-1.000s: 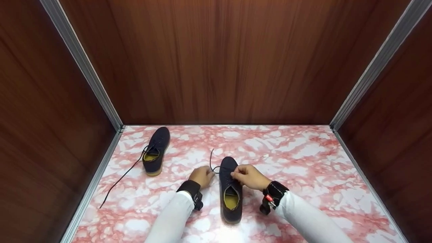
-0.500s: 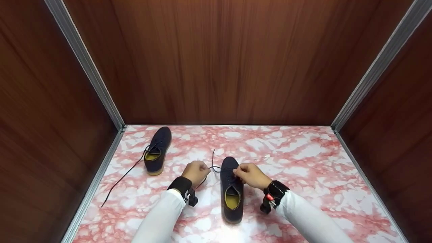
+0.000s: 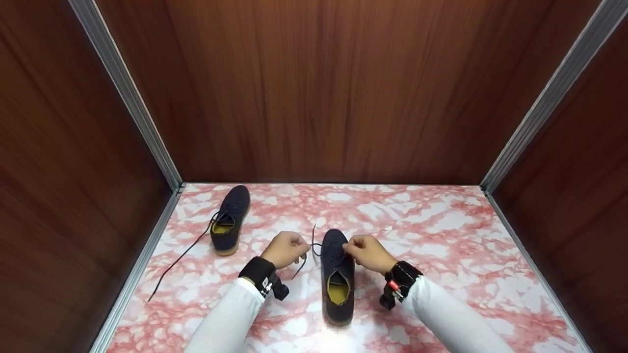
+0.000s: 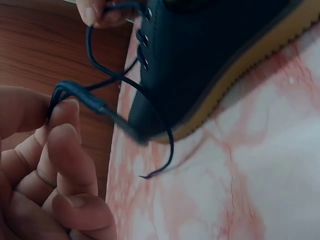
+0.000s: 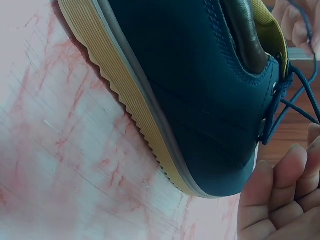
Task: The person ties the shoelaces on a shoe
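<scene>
A dark navy lace-up shoe [image 3: 335,262] with a yellow lining stands upright on the table, toe pointing away from me. Left of it, my left hand [image 3: 284,250] pinches a dark shoelace [image 4: 75,91] between thumb and forefinger; in the left wrist view the lace is doubled over at the fingertips, with a short end sticking out. My right hand [image 3: 369,253] is at the shoe's right side, its thumb and forefinger pinching lace near the eyelets. Another lace end [image 4: 167,130] curves loosely beside the toe. The tan serrated sole [image 5: 125,102] shows in the right wrist view.
A matching shoe [image 3: 234,208] stands at the back left, its long loose lace [image 3: 179,260] trailing toward the front left. The table [image 3: 431,255] has a red-and-white marbled top. Brown wood-grain panels [image 3: 324,93] with metal corner strips enclose its back and sides.
My left hand has moved left, away from the shoe, with a lace end now hanging below its fingers. The right hand stays over the shoe's laces with little movement.
</scene>
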`<action>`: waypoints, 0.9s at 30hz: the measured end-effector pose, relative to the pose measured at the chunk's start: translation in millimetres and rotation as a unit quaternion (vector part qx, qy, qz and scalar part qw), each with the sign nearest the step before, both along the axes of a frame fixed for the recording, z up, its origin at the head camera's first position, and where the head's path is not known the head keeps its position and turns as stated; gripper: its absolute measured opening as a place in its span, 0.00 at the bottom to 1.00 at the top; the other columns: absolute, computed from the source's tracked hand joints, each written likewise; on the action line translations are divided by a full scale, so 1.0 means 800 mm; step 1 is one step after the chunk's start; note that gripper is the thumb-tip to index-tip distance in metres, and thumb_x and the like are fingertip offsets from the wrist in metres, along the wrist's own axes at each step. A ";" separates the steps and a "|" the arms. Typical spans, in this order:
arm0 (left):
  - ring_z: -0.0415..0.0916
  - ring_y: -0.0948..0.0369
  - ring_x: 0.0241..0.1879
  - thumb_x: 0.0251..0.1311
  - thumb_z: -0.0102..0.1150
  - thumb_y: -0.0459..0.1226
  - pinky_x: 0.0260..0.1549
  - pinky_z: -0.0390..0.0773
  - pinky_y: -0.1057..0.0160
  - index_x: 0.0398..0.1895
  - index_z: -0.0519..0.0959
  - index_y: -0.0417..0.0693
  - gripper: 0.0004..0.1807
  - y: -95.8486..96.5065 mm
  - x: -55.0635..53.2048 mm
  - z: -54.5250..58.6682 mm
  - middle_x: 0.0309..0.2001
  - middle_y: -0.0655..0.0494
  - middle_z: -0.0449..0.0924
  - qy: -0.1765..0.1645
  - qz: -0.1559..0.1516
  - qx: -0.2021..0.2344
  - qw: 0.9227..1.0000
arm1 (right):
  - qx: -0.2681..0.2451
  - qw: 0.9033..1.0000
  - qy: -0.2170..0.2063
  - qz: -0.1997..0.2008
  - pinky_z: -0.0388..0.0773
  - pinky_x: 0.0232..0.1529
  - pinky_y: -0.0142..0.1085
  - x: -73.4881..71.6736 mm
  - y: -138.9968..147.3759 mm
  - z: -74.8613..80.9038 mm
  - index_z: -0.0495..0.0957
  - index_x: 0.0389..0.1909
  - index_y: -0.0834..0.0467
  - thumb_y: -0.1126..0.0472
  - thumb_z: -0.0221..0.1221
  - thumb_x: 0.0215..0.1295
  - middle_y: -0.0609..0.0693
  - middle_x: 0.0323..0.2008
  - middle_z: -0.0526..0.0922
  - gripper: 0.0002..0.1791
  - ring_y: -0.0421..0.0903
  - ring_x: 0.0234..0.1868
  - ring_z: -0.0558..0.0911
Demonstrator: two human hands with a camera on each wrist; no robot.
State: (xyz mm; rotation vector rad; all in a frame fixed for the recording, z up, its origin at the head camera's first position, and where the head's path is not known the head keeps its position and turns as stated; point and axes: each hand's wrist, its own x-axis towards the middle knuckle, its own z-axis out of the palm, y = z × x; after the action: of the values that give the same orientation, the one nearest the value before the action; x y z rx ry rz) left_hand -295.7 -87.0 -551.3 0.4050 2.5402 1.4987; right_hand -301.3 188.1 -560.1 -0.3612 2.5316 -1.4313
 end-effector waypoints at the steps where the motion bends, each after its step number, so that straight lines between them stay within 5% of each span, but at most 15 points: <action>1: 0.75 0.66 0.19 0.67 0.64 0.39 0.21 0.69 0.71 0.25 0.83 0.43 0.13 0.002 0.002 0.001 0.20 0.64 0.81 0.000 -0.007 0.007 1.000 | 0.003 1.000 0.003 -0.001 0.64 0.22 0.29 -0.001 0.000 0.000 0.76 0.26 0.62 0.56 0.61 0.74 0.40 0.15 0.70 0.18 0.37 0.19 0.70; 12: 0.75 0.67 0.18 0.64 0.68 0.39 0.22 0.76 0.71 0.29 0.87 0.41 0.10 0.035 0.027 -0.003 0.25 0.51 0.88 -0.038 -0.095 0.019 0.995 | 0.019 1.000 0.008 -0.005 0.66 0.23 0.29 -0.002 0.001 0.005 0.78 0.26 0.61 0.58 0.60 0.73 0.40 0.18 0.71 0.15 0.38 0.19 0.71; 22: 0.80 0.67 0.17 0.64 0.69 0.38 0.15 0.68 0.74 0.31 0.87 0.43 0.07 0.066 0.047 -0.012 0.30 0.48 0.91 -0.107 -0.131 0.051 0.984 | 0.023 1.000 0.016 0.001 0.65 0.22 0.28 -0.005 0.003 0.003 0.78 0.26 0.59 0.57 0.60 0.74 0.41 0.18 0.71 0.15 0.37 0.19 0.70; 27: 0.78 0.66 0.16 0.67 0.67 0.39 0.16 0.70 0.74 0.34 0.90 0.41 0.10 0.064 0.047 -0.018 0.30 0.47 0.91 -0.100 -0.134 0.035 0.985 | 0.022 0.999 0.023 0.007 0.65 0.22 0.28 -0.005 0.004 0.002 0.78 0.26 0.61 0.58 0.60 0.73 0.40 0.18 0.71 0.15 0.37 0.19 0.70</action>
State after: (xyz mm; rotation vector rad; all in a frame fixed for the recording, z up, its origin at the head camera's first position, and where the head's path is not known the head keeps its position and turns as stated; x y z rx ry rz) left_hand -258.3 -35.7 -565.7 0.5511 2.1870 1.4505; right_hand -305.1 191.1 -558.1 -0.4067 2.5872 -1.3757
